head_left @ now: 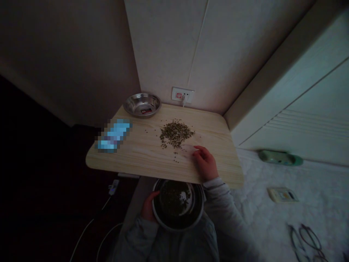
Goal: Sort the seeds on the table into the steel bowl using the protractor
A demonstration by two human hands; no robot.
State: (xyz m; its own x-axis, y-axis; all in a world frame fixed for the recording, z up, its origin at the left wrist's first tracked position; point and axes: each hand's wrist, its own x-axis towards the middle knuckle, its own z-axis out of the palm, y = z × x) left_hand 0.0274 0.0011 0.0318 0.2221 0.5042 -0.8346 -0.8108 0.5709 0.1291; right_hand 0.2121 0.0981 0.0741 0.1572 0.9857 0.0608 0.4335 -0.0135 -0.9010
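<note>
Dark-green grains (pixel 176 133) heaped on a pale wooden tabletop (pixel 131 160); right hand (pixel 205 163) curled just beside them, fingers together, any pinch unclear; left hand (pixel 148 206) clasping a steel bowl (pixel 178 228) by its rim.

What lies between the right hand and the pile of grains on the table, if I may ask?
In the head view, a pale translucent piece lies between the right hand and the pile of grains, with a few stray grains nearby.
</note>
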